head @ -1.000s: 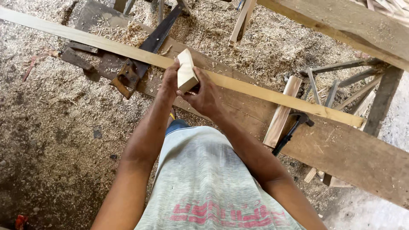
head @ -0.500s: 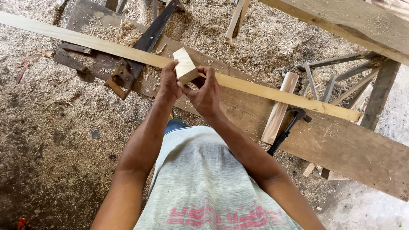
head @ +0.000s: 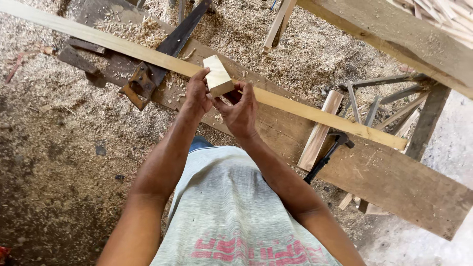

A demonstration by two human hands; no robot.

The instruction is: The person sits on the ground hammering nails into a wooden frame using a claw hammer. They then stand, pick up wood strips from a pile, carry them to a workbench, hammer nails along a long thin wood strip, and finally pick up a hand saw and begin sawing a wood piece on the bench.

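Note:
A small pale wooden block [head: 217, 75] is held up between both my hands, above a long pale wooden strip [head: 305, 110]. My left hand [head: 196, 93] grips the block's left side with fingers curled around it. My right hand [head: 241, 108] supports it from below and the right. The strip lies diagonally across a wide dark plank [head: 394, 177] that serves as a low bench.
A handsaw [head: 162, 54] with a wooden handle lies on the plank to the left. A hammer [head: 327, 155] and a short reddish wood piece [head: 320, 130] lie to the right. Sawdust and shavings cover the ground. Thin sticks and a heavy beam [head: 394, 34] sit at the upper right.
The block has been turned in my hands and now shows a broad flat face upward. Both hands stayed above the strip.

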